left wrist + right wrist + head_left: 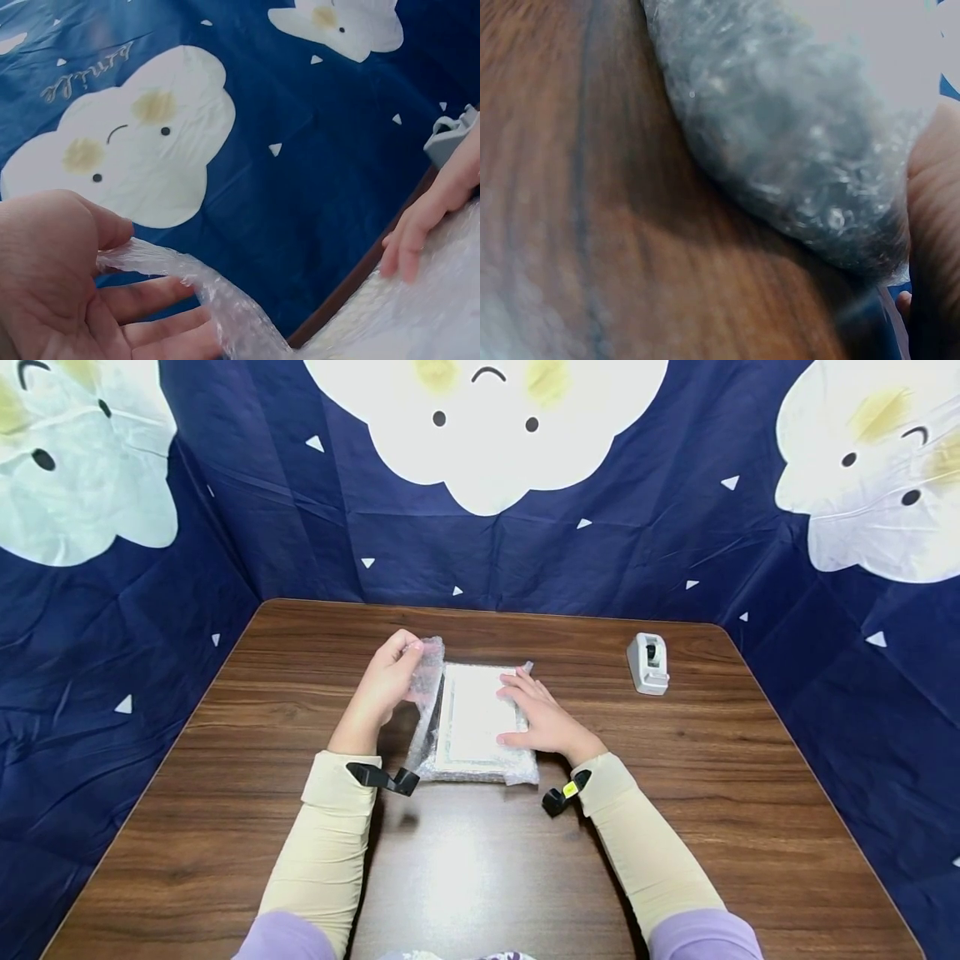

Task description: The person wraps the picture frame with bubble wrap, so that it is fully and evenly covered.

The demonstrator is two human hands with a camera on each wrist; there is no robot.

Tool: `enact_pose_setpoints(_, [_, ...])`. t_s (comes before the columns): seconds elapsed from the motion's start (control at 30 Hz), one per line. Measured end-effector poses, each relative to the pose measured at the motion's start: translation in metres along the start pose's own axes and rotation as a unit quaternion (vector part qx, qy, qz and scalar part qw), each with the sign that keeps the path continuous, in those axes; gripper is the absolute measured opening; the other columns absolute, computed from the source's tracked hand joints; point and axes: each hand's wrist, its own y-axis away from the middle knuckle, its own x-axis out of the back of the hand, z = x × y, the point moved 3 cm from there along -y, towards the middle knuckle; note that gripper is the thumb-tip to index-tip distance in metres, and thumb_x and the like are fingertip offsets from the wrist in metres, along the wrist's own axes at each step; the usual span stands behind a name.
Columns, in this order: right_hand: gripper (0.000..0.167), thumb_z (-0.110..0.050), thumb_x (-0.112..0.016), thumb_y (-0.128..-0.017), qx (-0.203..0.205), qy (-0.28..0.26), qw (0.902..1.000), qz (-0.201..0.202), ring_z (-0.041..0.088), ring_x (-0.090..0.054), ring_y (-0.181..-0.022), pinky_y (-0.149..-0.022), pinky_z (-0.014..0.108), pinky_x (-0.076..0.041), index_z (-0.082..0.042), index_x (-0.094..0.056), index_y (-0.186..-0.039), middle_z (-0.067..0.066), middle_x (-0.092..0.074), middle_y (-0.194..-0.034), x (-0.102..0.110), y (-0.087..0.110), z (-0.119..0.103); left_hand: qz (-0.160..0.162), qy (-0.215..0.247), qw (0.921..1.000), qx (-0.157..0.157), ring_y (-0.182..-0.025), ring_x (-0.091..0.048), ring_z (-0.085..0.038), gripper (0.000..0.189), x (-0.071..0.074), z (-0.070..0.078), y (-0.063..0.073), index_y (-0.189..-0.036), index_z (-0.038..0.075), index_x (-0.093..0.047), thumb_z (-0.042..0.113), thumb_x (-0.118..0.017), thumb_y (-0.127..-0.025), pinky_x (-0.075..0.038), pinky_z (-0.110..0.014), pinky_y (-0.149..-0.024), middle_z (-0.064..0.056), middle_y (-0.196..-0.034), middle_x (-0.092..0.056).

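Note:
A flat white rectangular frame [476,714] lies on the table, with clear bubble wrap [428,670] under and around it. At its left side my left hand [384,683] pinches the edge of a raised flap of the wrap between thumb and fingers. The left wrist view shows this wrap [232,307] stretching from the thumb toward the frame. My right hand [546,720] rests on the frame's right part, fingers spread over it. In the right wrist view, the wrap's bubbly corner [802,165] sits on the wood beside the right hand [935,202].
A white tape dispenser [648,665] stands at the back right of the brown wooden table [750,793]. Dark blue cloth [495,560] with white clouds hangs behind the table and along its sides.

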Motion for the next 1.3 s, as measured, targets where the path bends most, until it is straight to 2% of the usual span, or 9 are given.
enact_pose_setpoints(0.27, [0.080,-0.051,-0.072,-0.088,0.009,-0.005,0.9999,0.005,0.028,-0.001,-0.156,-0.123,0.058,-0.005,-0.007,-0.045,-0.148,0.009,-0.024,-0.166,0.000,0.000,0.000,-0.027,0.010,0.9996,0.006,-0.085,-0.057,-0.024,0.026,-0.021,-0.001,-0.002,-0.105,0.000,-0.045,0.025,-0.042,-0.110,-0.060,-0.052,-0.067,-0.011,-0.103,-0.046])
enact_pose_setpoints(0.57, [0.079,-0.049,-0.073,-0.087,0.009,0.000,0.9999,0.005,0.029,-0.001,-0.156,-0.123,0.055,-0.008,-0.007,-0.046,-0.148,0.010,-0.025,-0.165,0.000,-0.001,0.001,-0.049,-0.022,0.9982,0.025,-0.097,-0.053,-0.024,0.022,-0.054,-0.019,-0.006,-0.103,0.005,-0.051,0.025,-0.044,-0.109,-0.061,-0.047,-0.065,-0.014,-0.123,-0.056])
enact_pose_setpoints(0.7, [0.079,-0.048,-0.073,-0.086,0.004,-0.006,1.0000,0.006,0.027,0.000,-0.156,-0.123,0.054,-0.012,-0.006,-0.046,-0.147,0.009,-0.025,-0.166,0.000,-0.001,0.001,-0.047,-0.038,0.9979,0.023,-0.091,-0.052,-0.022,0.022,-0.064,-0.030,-0.007,-0.099,0.006,-0.052,0.026,-0.046,-0.108,-0.060,-0.042,-0.062,-0.012,-0.109,-0.057])
enact_pose_setpoints(0.83, [0.079,-0.047,-0.074,-0.086,0.000,-0.012,0.9999,0.007,0.025,0.001,-0.156,-0.123,0.053,-0.014,-0.005,-0.046,-0.147,0.007,-0.025,-0.166,-0.001,0.000,0.001,-0.054,-0.087,0.9947,0.014,-0.079,-0.050,-0.021,0.023,-0.070,-0.040,-0.009,-0.096,0.011,-0.052,0.031,-0.049,-0.108,-0.057,-0.036,-0.058,-0.007,-0.087,-0.046])
enact_pose_setpoints(0.97, [0.078,-0.046,-0.075,-0.084,-0.002,-0.026,0.9996,0.011,0.024,0.001,-0.156,-0.123,0.053,-0.015,-0.005,-0.047,-0.145,0.008,-0.025,-0.165,-0.002,0.000,0.002,-0.071,-0.138,0.9878,-0.012,-0.074,-0.054,-0.023,0.023,-0.073,-0.047,-0.011,-0.101,0.011,-0.053,0.033,-0.049,-0.107,-0.056,-0.034,-0.056,-0.009,-0.083,-0.047])
enact_pose_setpoints(1.03, [0.078,-0.044,-0.076,-0.084,0.000,-0.040,0.9991,0.013,0.026,0.001,-0.156,-0.123,0.054,-0.014,-0.004,-0.048,-0.144,0.009,-0.026,-0.165,-0.002,0.000,0.003,-0.087,-0.130,0.9876,-0.012,-0.083,-0.058,-0.026,0.026,-0.074,-0.049,-0.011,-0.106,0.007,-0.055,0.032,-0.047,-0.108,-0.059,-0.035,-0.060,-0.013,-0.090,-0.051])
enact_pose_setpoints(1.13, [0.073,-0.037,-0.078,-0.085,0.008,-0.073,0.9970,0.026,0.029,-0.001,-0.156,-0.123,0.054,-0.013,-0.001,-0.050,-0.142,0.012,-0.027,-0.164,0.000,-0.001,0.004,-0.111,-0.087,0.9898,0.021,-0.108,-0.058,-0.031,0.030,-0.075,-0.049,-0.009,-0.112,0.001,-0.057,0.027,-0.043,-0.107,-0.061,-0.039,-0.068,-0.018,-0.114,-0.057])
enact_pose_setpoints(1.2, [0.068,-0.028,-0.076,-0.088,0.013,-0.109,0.9929,0.045,0.031,-0.004,-0.156,-0.123,0.054,-0.013,0.002,-0.049,-0.143,0.014,-0.028,-0.163,0.002,0.000,0.005,-0.121,-0.078,0.9889,0.038,-0.121,-0.053,-0.032,0.032,-0.075,-0.049,-0.008,-0.113,-0.002,-0.061,0.022,-0.041,-0.105,-0.062,-0.040,-0.074,-0.018,-0.130,-0.056])
enact_pose_setpoints(1.3, [0.061,-0.009,-0.069,-0.093,0.019,-0.183,0.9795,0.082,0.033,-0.013,-0.154,-0.123,0.053,-0.015,0.006,-0.045,-0.146,0.018,-0.031,-0.161,0.006,0.001,0.008,-0.139,-0.158,0.9774,0.014,-0.122,-0.057,-0.032,0.028,-0.076,-0.048,-0.007,-0.109,0.001,-0.067,0.016,-0.045,-0.099,-0.060,-0.040,-0.082,-0.014,-0.141,-0.057])
